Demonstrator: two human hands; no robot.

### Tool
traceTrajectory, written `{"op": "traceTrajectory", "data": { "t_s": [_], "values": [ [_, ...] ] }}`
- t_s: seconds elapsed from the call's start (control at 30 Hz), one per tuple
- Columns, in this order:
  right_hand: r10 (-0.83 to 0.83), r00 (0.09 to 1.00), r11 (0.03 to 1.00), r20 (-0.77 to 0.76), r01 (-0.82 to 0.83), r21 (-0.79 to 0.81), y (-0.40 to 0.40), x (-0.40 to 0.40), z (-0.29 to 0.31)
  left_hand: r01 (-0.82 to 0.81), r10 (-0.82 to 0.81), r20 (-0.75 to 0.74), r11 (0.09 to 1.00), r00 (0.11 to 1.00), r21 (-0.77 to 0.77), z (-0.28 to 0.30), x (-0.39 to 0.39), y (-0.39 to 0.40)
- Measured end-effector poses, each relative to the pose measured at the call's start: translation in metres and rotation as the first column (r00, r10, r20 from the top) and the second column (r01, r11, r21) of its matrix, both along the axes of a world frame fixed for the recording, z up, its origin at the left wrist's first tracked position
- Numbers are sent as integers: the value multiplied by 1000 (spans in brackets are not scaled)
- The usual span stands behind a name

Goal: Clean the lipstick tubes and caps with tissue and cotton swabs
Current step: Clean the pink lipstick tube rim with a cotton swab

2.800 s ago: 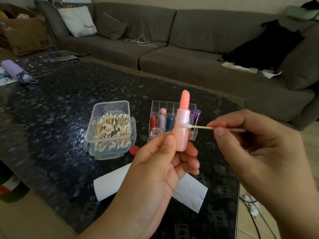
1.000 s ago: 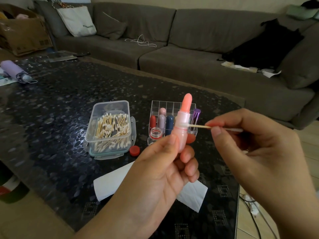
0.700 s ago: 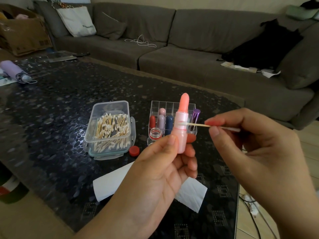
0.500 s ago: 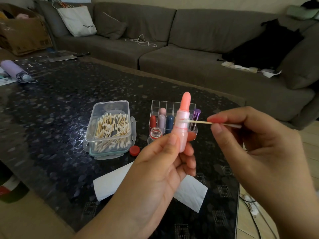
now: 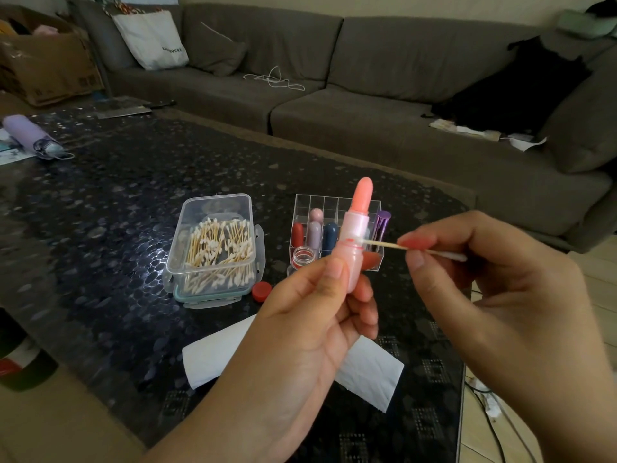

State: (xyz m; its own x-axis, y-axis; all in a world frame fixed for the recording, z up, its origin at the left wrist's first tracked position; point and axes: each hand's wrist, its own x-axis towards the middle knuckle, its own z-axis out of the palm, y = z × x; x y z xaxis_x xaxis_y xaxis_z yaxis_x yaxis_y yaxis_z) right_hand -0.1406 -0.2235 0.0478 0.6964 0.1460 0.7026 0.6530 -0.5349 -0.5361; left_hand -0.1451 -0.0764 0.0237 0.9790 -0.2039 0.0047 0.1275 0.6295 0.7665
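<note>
While left hand (image 5: 310, 315) grips upright lipstick (image 5: 355, 242), right hand (image 5: 494, 282) pinches cotton swab (image 5: 384, 243), tip touching tube.

A box of cotton swabs (image 5: 213, 248) sits on the table (image 5: 133, 202), left of an organizer (image 5: 334, 208) holding lipsticks. A small cap (image 5: 261, 291) lies between them in front, a jar (image 5: 304, 256) stands before the organizer, a tissue (image 5: 213, 355) nearer, a sofa (image 5: 367, 105) behind.
</note>
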Motion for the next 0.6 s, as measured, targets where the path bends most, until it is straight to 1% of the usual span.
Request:
{"op": "traceTrajectory", "data": {
  "t_s": [0.13,0.23,0.3,0.43,0.6],
  "values": [
    [-59,998,998,36,58,27,0,0,1,-23,23,6,1000,1000,12,-1,0,-1],
    [-18,1000,1000,15,19,-21,0,-1,1,-34,34,6,999,999,24,-1,0,-1],
    [-17,1000,999,17,17,-41,0,-1,0,-46,45,15,997,999,55,-1,0,-1],
    [-77,995,997,59,77,1,2,-1,0,-107,98,69,984,993,145,-4,-1,-2],
    [-41,998,997,39,43,-71,4,-3,0,-153,118,143,952,983,266,-8,-1,0]
  ]
}}
